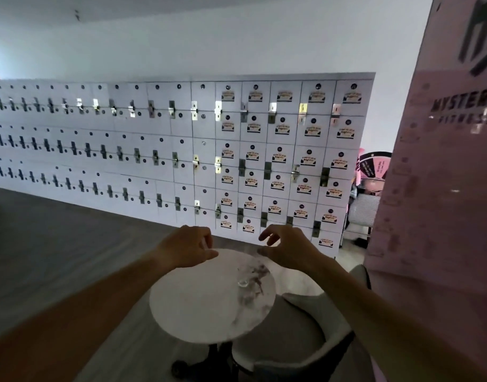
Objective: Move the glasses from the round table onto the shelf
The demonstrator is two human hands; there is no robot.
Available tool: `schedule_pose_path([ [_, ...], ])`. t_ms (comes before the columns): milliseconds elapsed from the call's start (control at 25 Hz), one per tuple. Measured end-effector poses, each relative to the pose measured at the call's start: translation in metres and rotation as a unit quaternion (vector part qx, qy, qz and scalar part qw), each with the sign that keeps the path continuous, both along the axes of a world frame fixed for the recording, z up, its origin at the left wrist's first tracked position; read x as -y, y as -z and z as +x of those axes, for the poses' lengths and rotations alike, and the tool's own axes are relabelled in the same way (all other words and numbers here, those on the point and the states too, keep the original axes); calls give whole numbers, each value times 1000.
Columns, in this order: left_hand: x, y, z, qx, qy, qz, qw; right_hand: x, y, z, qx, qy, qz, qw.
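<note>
Marble round table (198,307) under left hand (185,248) and right hand (288,248), fingers apart, empty

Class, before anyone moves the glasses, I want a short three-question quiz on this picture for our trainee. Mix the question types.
1. True or false: the left hand is holding a glass.
2. Multiple choice: the one clear glass that shows stands on A) the floor, B) the round table, C) the white chair.
3. Fill in: the wall behind the table is lined with white ____.

Key
1. False: both the left and the right hand hover empty above the table's far edge, fingers loosely curled.
2. B, towards the table's right side, on the grey veining.
3. Lockers.
</note>
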State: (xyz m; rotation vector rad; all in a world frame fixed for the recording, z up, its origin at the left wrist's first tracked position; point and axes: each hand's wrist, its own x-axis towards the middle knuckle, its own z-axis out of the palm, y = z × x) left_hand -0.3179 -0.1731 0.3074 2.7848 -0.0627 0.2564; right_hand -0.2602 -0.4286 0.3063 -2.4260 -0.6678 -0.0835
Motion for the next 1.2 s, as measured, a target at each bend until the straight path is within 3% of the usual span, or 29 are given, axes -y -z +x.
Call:
schedule_pose_path([
  [240,-25,7,120,-1,7,-24,1000,-34,1,113,-13,0,6,1000],
  [560,-77,79,293,-52,43,-50,996,-86,59,257,-49,34,-27,998],
  [840,-102,171,445,-138,91,-43,985,-117,136,374,-151,106,-37,982],
  [1200,-93,341,501,-300,126,-77,943,-132,291,427,-269,123,-105,950],
])
